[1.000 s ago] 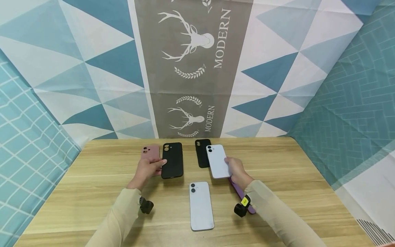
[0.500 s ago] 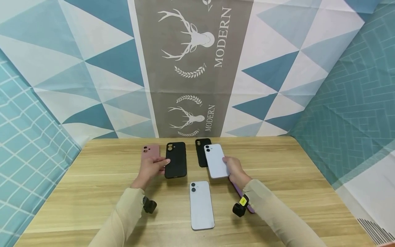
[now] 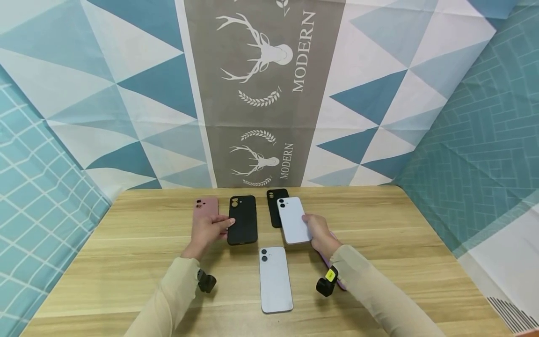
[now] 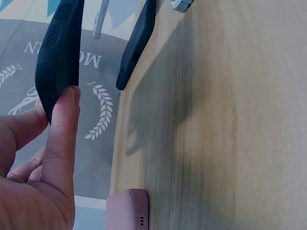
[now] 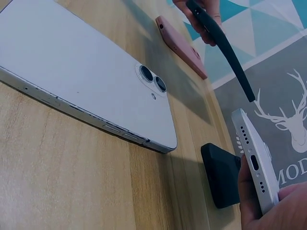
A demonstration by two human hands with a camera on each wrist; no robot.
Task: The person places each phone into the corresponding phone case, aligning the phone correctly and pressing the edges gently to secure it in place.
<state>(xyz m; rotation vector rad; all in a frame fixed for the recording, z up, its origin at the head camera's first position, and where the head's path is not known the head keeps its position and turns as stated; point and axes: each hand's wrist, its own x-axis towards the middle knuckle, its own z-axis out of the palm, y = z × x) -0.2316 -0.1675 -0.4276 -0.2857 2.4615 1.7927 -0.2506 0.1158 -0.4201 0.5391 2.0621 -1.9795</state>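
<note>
My left hand [image 3: 208,231] pinches a black phone case [image 3: 243,220] by its left edge, thumb on one face and fingers on the other. In the left wrist view, that case [image 4: 60,52] is tipped edge-on and held above the table. A white phone [image 3: 293,219] is in my right hand [image 3: 318,234], gripped along its right side with its camera side up. The right wrist view shows this phone's bottom edge [image 5: 254,160] with the port, clear of the table. Case and phone hang side by side, a gap between them. Part of each hand's fingers is hidden.
Another white phone [image 3: 275,281] lies at the front middle of the wooden table [image 3: 391,224]. Behind my left hand is a pink case [image 3: 206,207]; a second black case [image 3: 273,213] lies partly behind the held phone. My right forearm partly covers a purple case [image 3: 326,262].
My left hand has carried the black case rightward. The white phone in my right hand has shifted slightly left, so the two are closer together.
</note>
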